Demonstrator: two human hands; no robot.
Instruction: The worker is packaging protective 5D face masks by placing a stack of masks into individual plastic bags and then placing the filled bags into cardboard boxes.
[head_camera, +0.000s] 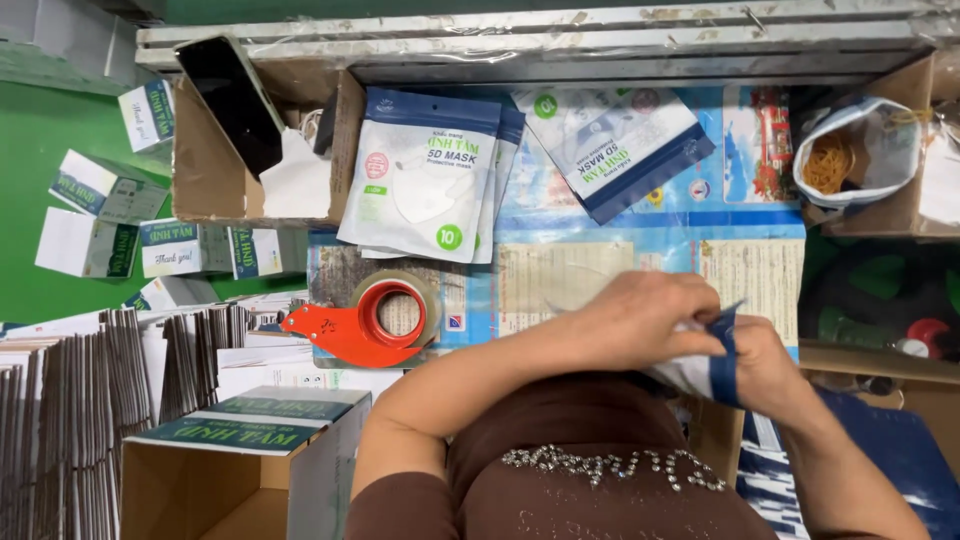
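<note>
My left hand (648, 312) and my right hand (768, 362) meet low over the table's near edge, both gripping one white and blue mask pouch (708, 368) close to my body. The pouch is partly hidden under my fingers. On the table beyond my hands lies a stack of white mask pouches (425, 175), with another white and blue pouch (620, 140) tilted beside it. An orange tape dispenser (365, 322) with a roll of clear tape rests left of my left forearm.
An open cardboard box (245, 455) stands at lower left, beside rows of flattened cartons (110, 385). Small white and green boxes (105, 215) lie on the green floor. A cardboard tray (215, 175) holds a phone (232, 100). A bag of rubber bands (850, 155) sits at right.
</note>
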